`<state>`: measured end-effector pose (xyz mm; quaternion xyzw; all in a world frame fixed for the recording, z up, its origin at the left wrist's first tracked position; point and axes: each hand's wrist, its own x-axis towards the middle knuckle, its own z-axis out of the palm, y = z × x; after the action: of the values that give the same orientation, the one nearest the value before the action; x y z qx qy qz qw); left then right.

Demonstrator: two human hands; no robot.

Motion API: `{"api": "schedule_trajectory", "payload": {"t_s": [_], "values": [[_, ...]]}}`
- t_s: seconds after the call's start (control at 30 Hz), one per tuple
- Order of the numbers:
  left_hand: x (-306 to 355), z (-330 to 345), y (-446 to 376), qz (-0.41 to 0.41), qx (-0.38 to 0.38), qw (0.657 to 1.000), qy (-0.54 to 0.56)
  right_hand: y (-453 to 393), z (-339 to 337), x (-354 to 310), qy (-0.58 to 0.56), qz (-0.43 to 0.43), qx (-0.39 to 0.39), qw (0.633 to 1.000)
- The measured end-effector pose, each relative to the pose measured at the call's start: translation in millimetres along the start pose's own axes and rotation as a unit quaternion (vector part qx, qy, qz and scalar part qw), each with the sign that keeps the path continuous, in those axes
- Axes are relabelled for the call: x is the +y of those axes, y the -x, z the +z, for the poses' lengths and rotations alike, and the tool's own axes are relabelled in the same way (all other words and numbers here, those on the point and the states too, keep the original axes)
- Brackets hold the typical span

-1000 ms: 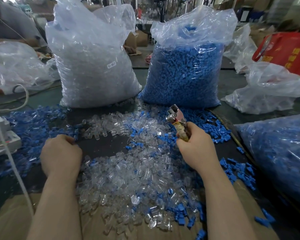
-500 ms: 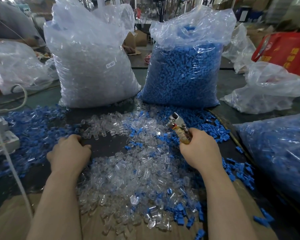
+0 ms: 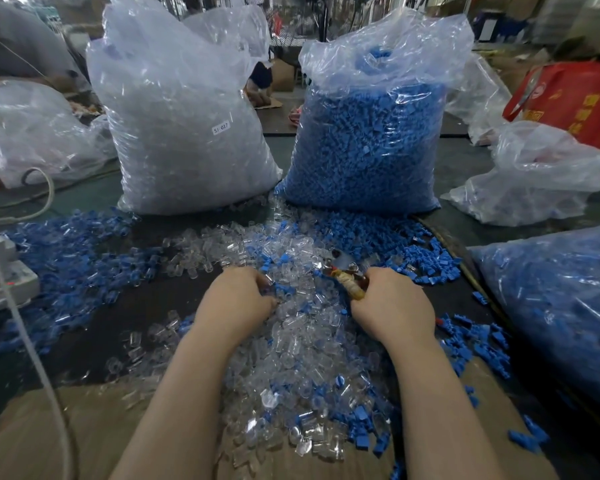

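Observation:
A heap of small clear plastic caps point(image 3: 291, 344) mixed with small blue plastic pieces point(image 3: 378, 233) covers the dark table in front of me. My right hand point(image 3: 392, 306) grips a pair of pliers point(image 3: 343, 275) by their tape-wrapped handles, the metal jaws pointing up and left over the heap. My left hand point(image 3: 236, 299) lies on the clear caps just left of the pliers, its fingers curled into the pile; what they hold is hidden.
Behind the heap stand a tall bag of clear caps point(image 3: 184, 133) and a tall bag of blue pieces point(image 3: 371, 140). Another bag of blue parts point(image 3: 555, 306) lies right. Blue-and-clear assembled pieces point(image 3: 66, 258), a white box point(image 3: 4, 275) and a cable point(image 3: 42, 372) lie left. Cardboard point(image 3: 66, 434) covers the near edge.
My left hand has moved right from the bare dark patch into the clear caps, close to the pliers. My right hand has dropped lower with the pliers, whose jaws now sit nearer the heap.

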<state>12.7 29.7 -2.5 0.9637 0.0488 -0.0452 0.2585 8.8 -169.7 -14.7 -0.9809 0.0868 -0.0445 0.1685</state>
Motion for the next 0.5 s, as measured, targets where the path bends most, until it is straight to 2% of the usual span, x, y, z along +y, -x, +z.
{"api": "schedule_trajectory", "payload": {"t_s": [0.23,0.5], "values": [[-4.2,0.5,-0.1,-0.015,0.014,0.997,0.077,-0.5,4.0,-0.1,0.007,0.002,0.016,1.000],[-0.3,-1.7,0.5,0.006,0.050,0.983,0.178,-6.3,2.2,6.4,-0.087,0.044,0.057,0.994]]}}
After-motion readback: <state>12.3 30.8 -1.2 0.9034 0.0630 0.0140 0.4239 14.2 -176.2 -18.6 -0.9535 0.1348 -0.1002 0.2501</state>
